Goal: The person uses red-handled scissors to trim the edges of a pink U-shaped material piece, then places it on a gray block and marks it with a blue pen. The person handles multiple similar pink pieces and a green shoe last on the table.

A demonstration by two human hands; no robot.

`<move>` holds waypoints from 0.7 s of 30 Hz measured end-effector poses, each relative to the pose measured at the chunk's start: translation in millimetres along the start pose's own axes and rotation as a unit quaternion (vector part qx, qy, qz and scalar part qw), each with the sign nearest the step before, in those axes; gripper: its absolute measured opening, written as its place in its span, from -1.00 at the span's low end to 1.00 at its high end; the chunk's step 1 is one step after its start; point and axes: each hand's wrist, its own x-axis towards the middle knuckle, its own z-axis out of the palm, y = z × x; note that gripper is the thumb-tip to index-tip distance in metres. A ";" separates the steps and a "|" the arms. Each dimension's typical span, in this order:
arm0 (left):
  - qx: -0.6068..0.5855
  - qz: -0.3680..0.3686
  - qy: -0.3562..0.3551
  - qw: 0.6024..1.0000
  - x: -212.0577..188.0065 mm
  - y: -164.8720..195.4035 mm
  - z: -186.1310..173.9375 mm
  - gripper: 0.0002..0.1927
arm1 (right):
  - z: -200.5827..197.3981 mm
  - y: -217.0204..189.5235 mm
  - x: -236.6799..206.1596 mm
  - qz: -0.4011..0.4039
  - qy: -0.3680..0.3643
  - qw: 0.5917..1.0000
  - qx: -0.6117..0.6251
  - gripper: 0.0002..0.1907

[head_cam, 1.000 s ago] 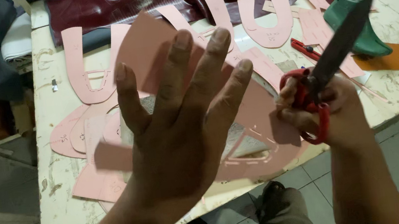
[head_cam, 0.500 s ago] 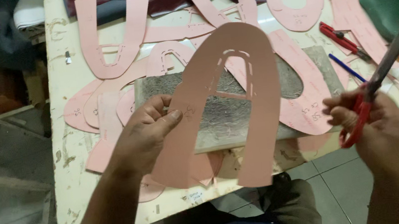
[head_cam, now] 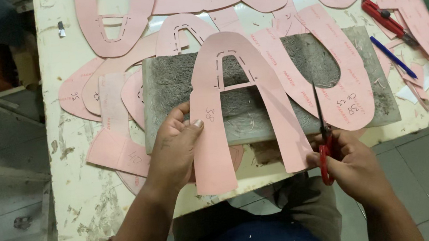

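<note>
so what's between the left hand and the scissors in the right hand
In the head view, the arch-shaped pink pattern piece spans the gap between the left hand and the red-handled scissors: the left hand grips one leg, the other hangs beside the blades.

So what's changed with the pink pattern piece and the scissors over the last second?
The left hand, open a second ago, has gripped the arch-shaped pink pattern piece and lowered it onto the grey cutting block. The red-handled scissors stayed in the right hand, now pointing upright.

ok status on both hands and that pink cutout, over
Left hand pinching arch-shaped pink pattern piece by one leg. Right hand closed on red-handled scissors, blades up beside the other leg. Grey cutting block underneath, loose pink pieces all round.
</note>
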 end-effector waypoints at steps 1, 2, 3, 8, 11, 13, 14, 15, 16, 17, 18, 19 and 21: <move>0.005 0.011 -0.007 1.000 -0.6 0.5 0.9 -0.62 | 0.9 1.3 0.4 -0.008 -0.008 1.000 0.004 -0.58; 0.006 0.014 -0.007 1.000 -1.6 0.2 2.0 -0.62 | 1.8 3.4 0.0 -0.016 -0.016 1.000 0.009 -0.58; 0.007 0.018 -0.007 1.000 -2.1 0.0 3.0 -0.61 | 3.2 5.8 -0.5 -0.031 -0.012 0.999 0.013 -0.58; -0.008 0.033 -0.018 0.999 -4.0 -1.7 1.0 -0.62 | 11.2 13.8 -3.2 -0.072 0.038 0.995 0.057 -0.60; -0.002 0.041 -0.008 0.999 -3.9 -5.8 -1.2 -0.60 | 9.0 10.9 -3.0 -0.074 0.053 0.994 0.064 -0.63; -0.006 0.050 -0.007 0.999 -2.8 -8.7 -2.6 -0.58 | 7.6 8.6 -3.5 -0.069 0.059 0.993 0.074 -0.63; -0.009 0.053 -0.007 0.999 -2.4 -9.9 -3.1 -0.57 | 7.1 7.8 -4.1 -0.067 0.062 0.993 0.078 -0.63; -0.011 0.055 -0.006 0.998 -1.9 -10.9 -3.4 -0.57 | 6.7 7.5 -4.5 -0.060 0.063 0.993 0.081 -0.64; -0.013 0.058 -0.005 0.998 -1.9 -11.3 -3.4 -0.56 | 6.7 7.3 -4.8 -0.054 0.063 0.993 0.084 -0.65; -0.005 0.062 -0.006 0.998 -2.9 -11.5 -3.3 -0.56 | 6.5 7.5 -4.9 -0.048 0.062 0.993 0.088 -0.65; 0.003 0.067 -0.007 0.998 -4.5 -11.3 -3.1 -0.56 | 6.8 8.1 -5.0 -0.048 0.059 0.993 0.090 -0.65; 0.011 0.074 -0.008 0.997 -5.3 -10.2 -2.6 -0.56 | 8.0 9.0 -4.7 -0.050 0.056 0.993 0.093 -0.64; 0.043 0.068 0.009 0.997 -7.0 -8.0 -0.2 -0.55 | 10.4 11.5 -3.5 -0.052 0.051 0.992 0.101 -0.64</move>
